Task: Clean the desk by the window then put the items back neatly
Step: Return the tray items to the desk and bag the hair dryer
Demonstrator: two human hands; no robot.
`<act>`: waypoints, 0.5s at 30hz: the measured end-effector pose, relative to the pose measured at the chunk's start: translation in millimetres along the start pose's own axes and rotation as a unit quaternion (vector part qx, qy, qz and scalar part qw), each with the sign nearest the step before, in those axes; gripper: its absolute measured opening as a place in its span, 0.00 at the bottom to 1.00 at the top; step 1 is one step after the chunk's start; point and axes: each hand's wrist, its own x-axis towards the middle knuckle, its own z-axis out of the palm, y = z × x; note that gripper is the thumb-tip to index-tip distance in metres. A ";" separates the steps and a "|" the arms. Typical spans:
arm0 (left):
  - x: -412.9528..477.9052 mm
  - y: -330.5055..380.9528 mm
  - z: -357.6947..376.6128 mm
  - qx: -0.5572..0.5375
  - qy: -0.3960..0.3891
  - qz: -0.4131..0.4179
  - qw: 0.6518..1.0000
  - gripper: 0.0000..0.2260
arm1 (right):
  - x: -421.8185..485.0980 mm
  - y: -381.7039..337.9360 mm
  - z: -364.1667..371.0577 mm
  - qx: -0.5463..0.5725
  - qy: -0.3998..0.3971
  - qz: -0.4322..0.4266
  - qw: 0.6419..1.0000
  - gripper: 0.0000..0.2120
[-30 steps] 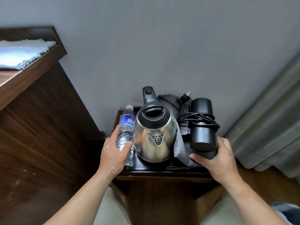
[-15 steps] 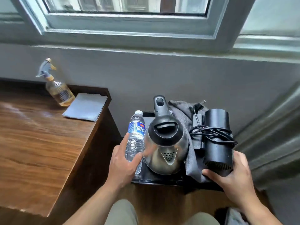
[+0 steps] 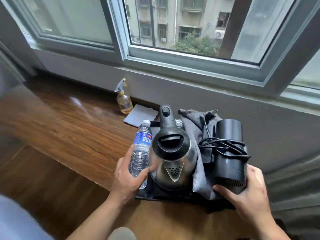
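Left hand (image 3: 128, 181) grips one water bottle (image 3: 141, 149), right hand (image 3: 245, 193) one hairdryer (image 3: 228, 153), flanking one kettle (image 3: 173, 153) on one tray (image 3: 164, 196)

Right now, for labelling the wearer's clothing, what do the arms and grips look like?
The left forearm and right forearm are bare to the frame edge; no sleeve shows. The left grip and right grip wear no gloves, and no watch, band or ring is visible.

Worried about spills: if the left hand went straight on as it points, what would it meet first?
Likely the kettle: the left hand holds the water bottle, and the kettle stands just beyond it, though depth is unclear.
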 end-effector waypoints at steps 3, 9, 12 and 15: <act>-3.0 -19.7 -37.4 0.006 0.008 -0.018 1.000 0.40 | -12.5 -22.2 31.6 -0.004 -0.010 -0.007 1.000 0.39; 13.6 -80.5 -122.8 0.008 0.009 -0.009 1.000 0.41 | -35.9 -73.4 116.2 -0.023 -0.037 0.000 0.999 0.41; 32.8 -112.3 -172.0 0.010 0.004 -0.007 1.000 0.42 | -50.9 -111.5 166.1 0.002 -0.028 -0.004 1.000 0.36; 53.0 -144.7 -218.2 0.011 0.000 0.004 1.000 0.42 | -60.2 -142.0 215.8 0.007 -0.016 0.004 1.000 0.37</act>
